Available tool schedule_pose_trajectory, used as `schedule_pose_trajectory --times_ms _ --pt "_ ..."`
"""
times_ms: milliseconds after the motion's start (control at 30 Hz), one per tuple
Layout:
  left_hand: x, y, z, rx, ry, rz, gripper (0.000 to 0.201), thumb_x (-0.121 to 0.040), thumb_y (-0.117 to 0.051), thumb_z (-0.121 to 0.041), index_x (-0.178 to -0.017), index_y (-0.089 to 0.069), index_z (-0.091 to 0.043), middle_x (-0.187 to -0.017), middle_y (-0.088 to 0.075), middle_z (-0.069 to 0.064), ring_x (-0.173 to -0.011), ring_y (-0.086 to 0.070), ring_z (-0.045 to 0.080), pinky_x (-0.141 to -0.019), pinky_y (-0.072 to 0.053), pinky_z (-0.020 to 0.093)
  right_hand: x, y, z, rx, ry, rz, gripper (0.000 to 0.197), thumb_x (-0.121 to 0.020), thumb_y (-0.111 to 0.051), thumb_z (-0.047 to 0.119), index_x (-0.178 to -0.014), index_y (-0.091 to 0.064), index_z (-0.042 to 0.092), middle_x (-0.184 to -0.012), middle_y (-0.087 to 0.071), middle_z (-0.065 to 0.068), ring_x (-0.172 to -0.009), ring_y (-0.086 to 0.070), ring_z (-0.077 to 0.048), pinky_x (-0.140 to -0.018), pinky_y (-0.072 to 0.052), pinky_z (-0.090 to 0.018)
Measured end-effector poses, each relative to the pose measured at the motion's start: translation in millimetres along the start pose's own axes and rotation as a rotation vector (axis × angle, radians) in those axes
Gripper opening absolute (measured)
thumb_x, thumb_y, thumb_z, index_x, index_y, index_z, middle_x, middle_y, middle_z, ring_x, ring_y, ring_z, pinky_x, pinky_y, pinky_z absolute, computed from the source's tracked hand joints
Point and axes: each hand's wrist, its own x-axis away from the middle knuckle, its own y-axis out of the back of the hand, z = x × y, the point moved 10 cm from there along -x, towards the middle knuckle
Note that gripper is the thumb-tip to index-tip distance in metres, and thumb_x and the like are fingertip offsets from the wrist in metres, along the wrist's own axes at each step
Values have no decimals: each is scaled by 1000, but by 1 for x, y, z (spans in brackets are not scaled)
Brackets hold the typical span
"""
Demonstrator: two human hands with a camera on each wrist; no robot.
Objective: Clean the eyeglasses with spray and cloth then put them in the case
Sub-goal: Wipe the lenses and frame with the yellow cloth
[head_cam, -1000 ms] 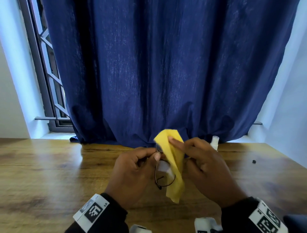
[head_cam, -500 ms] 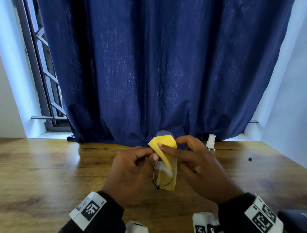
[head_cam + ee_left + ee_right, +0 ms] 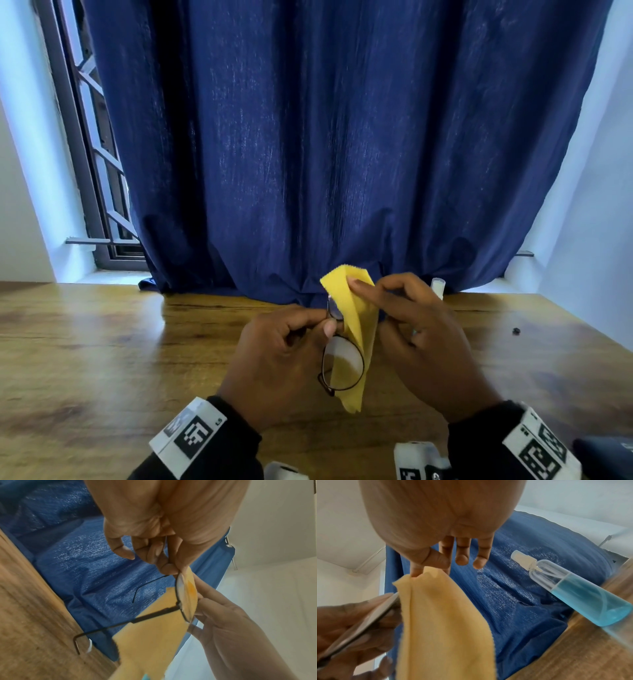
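Thin dark-framed eyeglasses [image 3: 342,365] hang upright above the wooden table [image 3: 102,359], temples unfolded in the left wrist view [image 3: 154,615]. My left hand [image 3: 284,356] pinches the frame near the bridge between thumb and forefinger. A yellow cloth [image 3: 356,329] drapes over the upper lens; my right hand [image 3: 414,329] pinches it there with thumb and forefinger, other fingers spread [image 3: 462,555]. The cloth [image 3: 441,622] hangs down behind the lower lens. The spray bottle [image 3: 573,592] with blue liquid stands on the table behind my right hand, only its cap [image 3: 437,286] showing in the head view.
A dark blue curtain [image 3: 325,154] hangs right behind the table's far edge. A dark blue object [image 3: 606,455], perhaps the case, shows at the near right corner. A small dark bit [image 3: 514,331] lies at the right. A barred window [image 3: 89,154] is at the left.
The cloth shifted over the upper lens as my right hand moved along it: folded low half a second ago, now raised with a corner sticking up. My left hand keeps its pinch.
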Motion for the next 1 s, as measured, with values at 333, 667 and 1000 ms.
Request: schedule_pose_trajectory --times_ms 333,667,1000 --pt "-2 5 5 21 23 7 16 -94 -69 -18 -101 -81 -25 -89 -79 -18 -79 -69 -5 -68 -47 5 2 -4 -3 -95 -60 -2 55 -90 -45 32 -136 -49 63 -123 -50 25 -103 -59 -10 -78 -48 -14" --pt "2 -2 -6 37 -24 42 15 -95 -69 -18 -100 -82 -24 -79 -76 -17 -67 -62 -7 -63 -44 6 1 8 -2 -201 -113 -129 34 -98 -49 54 -129 -62 53 -121 -58 17 -105 -61 -8 -80 -50 -14" --pt "0 -4 -2 13 -28 53 13 -95 -68 -24 -94 -81 -28 -75 -73 -8 -67 -58 1 -62 -44 12 2 3 -4 -136 -112 -102 34 -94 -56 56 -127 -63 58 -136 -49 25 -110 -53 -14 -93 -49 -31"
